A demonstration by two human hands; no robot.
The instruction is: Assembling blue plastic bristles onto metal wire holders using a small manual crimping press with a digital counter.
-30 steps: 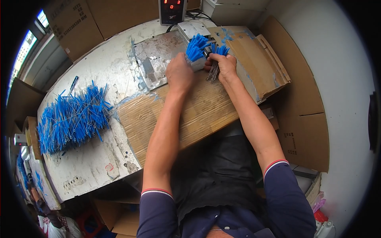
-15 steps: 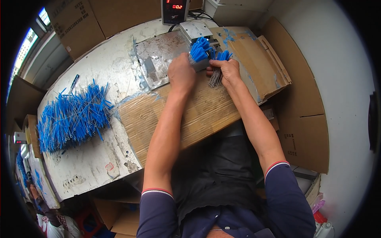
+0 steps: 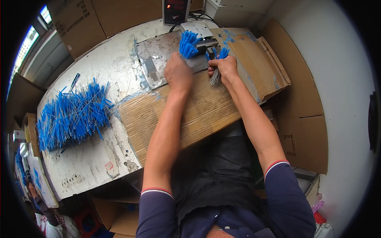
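Note:
My left hand is closed round a bunch of thin wires with blue plastic ends, the blue ends fanned out above the fist. To its right, my right hand grips a second bunch of blue-ended wires, bare metal ends hanging below the fingers and blue ends above. Just beyond the hands sits a small metal machine with dark jaw-like blocks. Both bunches are close to its front, and I cannot tell whether any wire touches it.
A large heap of blue-ended wires lies on the worn white table at left, beside a pen. Flattened cardboard covers the front edge. A metal plate, a display box and a cardboard box surround the machine.
My left hand and its bunch have moved a little left, away from the machine and the right hand, uncovering the dark blocks. My right hand shifted slightly. The display's red characters changed.

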